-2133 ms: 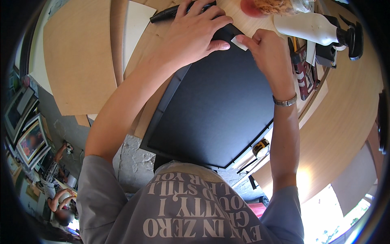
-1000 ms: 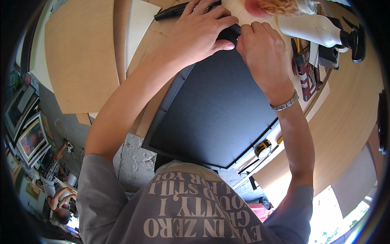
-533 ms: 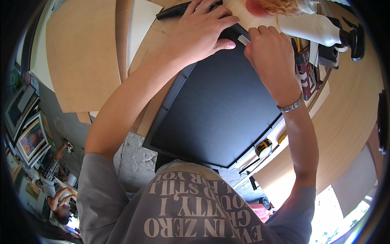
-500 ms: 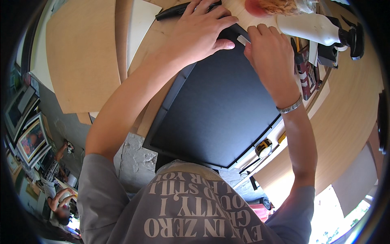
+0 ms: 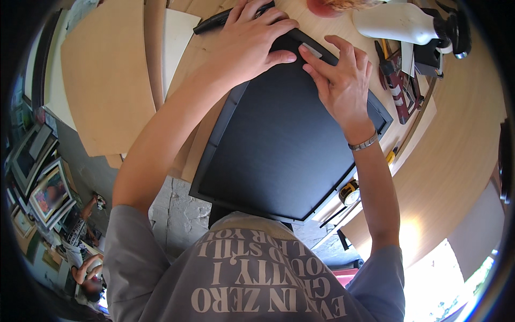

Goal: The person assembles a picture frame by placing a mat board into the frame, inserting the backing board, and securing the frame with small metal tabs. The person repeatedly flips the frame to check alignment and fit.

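Note:
A black picture frame [image 5: 279,134] lies back side up on the work table, with its near end toward my body. My left hand [image 5: 255,40] rests with spread fingers on its far edge, the thumb reaching over the dark backing. A black elongated tool [image 5: 217,21] lies beside and partly under those fingers; its kind is unclear. My right hand [image 5: 343,80] is at the far right part of the frame with its fingers apart. Its index fingertip touches a small whitish strip [image 5: 312,50] on the frame's border.
A white spray bottle [image 5: 394,24] with a black head lies at the far right, near hand tools [image 5: 397,80]. A tape measure [image 5: 348,192] is beside the frame's right edge. Brown boards [image 5: 104,80] stand at left. Stacked pictures [image 5: 51,193] and another person [image 5: 86,271] are lower left.
My right hand has loosened from the frame's far edge and spread its fingers, its index now on the whitish strip. My left hand keeps its place on the frame.

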Demonstrator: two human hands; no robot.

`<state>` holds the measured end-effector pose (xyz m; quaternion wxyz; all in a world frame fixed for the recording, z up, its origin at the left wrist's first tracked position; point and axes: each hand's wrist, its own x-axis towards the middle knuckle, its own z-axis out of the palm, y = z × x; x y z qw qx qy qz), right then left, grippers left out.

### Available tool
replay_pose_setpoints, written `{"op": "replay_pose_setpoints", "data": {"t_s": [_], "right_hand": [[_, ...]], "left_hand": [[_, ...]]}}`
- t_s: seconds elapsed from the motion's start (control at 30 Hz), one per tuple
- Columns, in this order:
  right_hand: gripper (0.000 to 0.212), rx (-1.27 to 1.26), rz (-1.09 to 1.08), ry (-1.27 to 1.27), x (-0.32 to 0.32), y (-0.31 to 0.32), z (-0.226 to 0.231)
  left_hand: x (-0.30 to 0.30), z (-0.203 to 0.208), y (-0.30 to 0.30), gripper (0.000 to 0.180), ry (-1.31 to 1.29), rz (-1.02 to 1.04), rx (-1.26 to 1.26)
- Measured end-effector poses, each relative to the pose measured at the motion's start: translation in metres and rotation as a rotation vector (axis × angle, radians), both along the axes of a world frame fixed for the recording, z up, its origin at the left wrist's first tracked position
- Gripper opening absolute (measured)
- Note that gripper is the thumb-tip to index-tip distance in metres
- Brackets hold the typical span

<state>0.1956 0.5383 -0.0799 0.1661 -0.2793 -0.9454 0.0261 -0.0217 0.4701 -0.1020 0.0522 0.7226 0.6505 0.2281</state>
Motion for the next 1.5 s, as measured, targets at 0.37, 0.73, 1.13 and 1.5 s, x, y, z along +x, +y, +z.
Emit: {"op": "replay_pose_setpoints", "data": {"t_s": [0.37,0.73,1.13,1.5], "right_hand": [[0.035,-0.412,-0.867,0.686,0.175,0.098,0.090],[0.051,-1.483,-0.811,0.675,0.242,0.259,0.048],[0.031,-0.273,-1.005,0.322,0.253,0.194,-0.009],[0.019,-0.847,-0.343,0.454,0.234,-0.129,0.052]], "left_hand": [[0.032,0.020,0.000,0.055,0.095,0.063,-0.011],[0.209,0.069,-0.180,0.069,-0.200,-0.676,-0.470],[0.246,0.018,-0.266,0.058,0.193,-0.612,-0.312],[0.243,0.007,-0.289,0.076,0.054,-0.403,-0.294]]}}
